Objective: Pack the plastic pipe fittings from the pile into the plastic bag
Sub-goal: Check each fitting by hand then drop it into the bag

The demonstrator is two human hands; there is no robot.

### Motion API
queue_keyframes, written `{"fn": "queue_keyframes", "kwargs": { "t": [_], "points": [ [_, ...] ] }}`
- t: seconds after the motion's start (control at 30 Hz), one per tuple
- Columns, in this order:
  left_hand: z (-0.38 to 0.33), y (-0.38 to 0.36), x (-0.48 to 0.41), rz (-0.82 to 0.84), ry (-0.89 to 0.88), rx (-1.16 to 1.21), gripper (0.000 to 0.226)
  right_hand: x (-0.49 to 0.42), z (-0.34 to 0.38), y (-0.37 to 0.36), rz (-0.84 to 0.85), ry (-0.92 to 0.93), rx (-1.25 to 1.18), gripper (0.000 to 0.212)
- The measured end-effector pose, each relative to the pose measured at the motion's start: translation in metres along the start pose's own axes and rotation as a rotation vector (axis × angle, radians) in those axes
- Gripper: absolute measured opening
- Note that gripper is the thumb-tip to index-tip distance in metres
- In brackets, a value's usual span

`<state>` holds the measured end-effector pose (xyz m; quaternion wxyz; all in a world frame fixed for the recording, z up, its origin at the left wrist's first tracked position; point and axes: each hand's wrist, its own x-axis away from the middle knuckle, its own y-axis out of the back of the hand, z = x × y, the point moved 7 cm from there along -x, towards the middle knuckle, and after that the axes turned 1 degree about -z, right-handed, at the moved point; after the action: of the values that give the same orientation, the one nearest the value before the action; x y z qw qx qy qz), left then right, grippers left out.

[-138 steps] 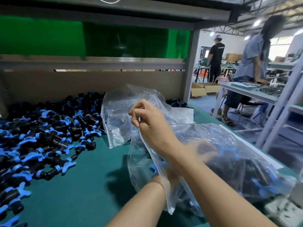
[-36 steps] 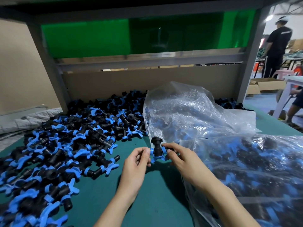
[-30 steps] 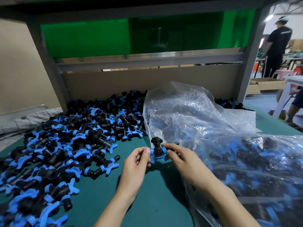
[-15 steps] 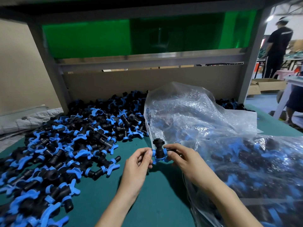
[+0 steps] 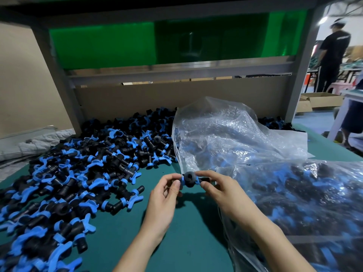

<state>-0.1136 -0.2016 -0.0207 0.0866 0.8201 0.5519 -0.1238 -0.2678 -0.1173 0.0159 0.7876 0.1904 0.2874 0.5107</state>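
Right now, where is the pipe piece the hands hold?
In the head view, the fitting sits mid-frame, pinched between the left hand and right hand above the green table, pile to its left, filled plastic bag to its right.

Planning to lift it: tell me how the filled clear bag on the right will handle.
The filled bag looks packed with fittings, so probably heavy and saggy. Its thin, crinkled film likely flops rather than holds shape. Gripped by one edge, the load would probably shift.
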Motion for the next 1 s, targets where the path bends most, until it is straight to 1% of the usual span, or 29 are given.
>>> {"fn": "queue_keyframes", "kwargs": {
  "t": [0.2,0.4,0.47,0.53,0.57,0.63,0.67,0.73,0.77,0.83,0.93,1.0],
  "points": [
    [-0.002,-0.002,0.001,0.004,-0.012,-0.042,0.024,-0.001,0.001,0.001,-0.02,0.032,-0.034,0.033],
    [-0.001,-0.002,0.001,-0.001,-0.012,-0.062,0.02,-0.001,0.0,0.0,-0.036,0.037,-0.012,0.032],
    [-0.002,-0.001,0.001,-0.018,-0.01,-0.049,0.018,0.0,0.002,0.002,-0.046,0.029,0.006,0.036],
    [-0.001,0.003,0.001,-0.072,0.01,-0.004,0.018,0.001,0.002,0.002,-0.048,-0.007,0.044,0.045],
    [0.0,0.005,0.0,-0.111,0.024,0.021,0.018,0.001,0.003,0.003,-0.05,-0.015,0.096,0.046],
    [0.002,0.011,-0.001,-0.188,0.049,0.049,0.017,-0.001,0.009,0.009,-0.023,0.001,0.261,0.038],
    [0.003,0.014,-0.001,-0.22,0.06,0.064,0.016,0.0,0.015,0.01,0.02,0.034,0.345,0.037],
    [0.004,0.019,-0.001,-0.264,0.085,0.1,0.012,0.006,0.03,0.007,0.17,0.15,0.497,0.05],
    [0.005,0.021,0.0,-0.272,0.095,0.105,0.01,0.01,0.034,0.004,0.245,0.197,0.581,0.051],
    [0.006,0.022,0.001,-0.273,0.094,0.094,0.012,0.019,0.038,0.0,0.331,0.262,0.745,0.041],
    [0.002,0.019,0.01,-0.251,0.084,0.06,0.015,0.028,0.037,0.002,0.356,0.328,0.996,0.026],
    [-0.002,0.017,0.019,-0.233,0.083,0.047,0.017,0.028,0.043,0.01,0.31,0.381,1.096,0.019]
  ]
}}
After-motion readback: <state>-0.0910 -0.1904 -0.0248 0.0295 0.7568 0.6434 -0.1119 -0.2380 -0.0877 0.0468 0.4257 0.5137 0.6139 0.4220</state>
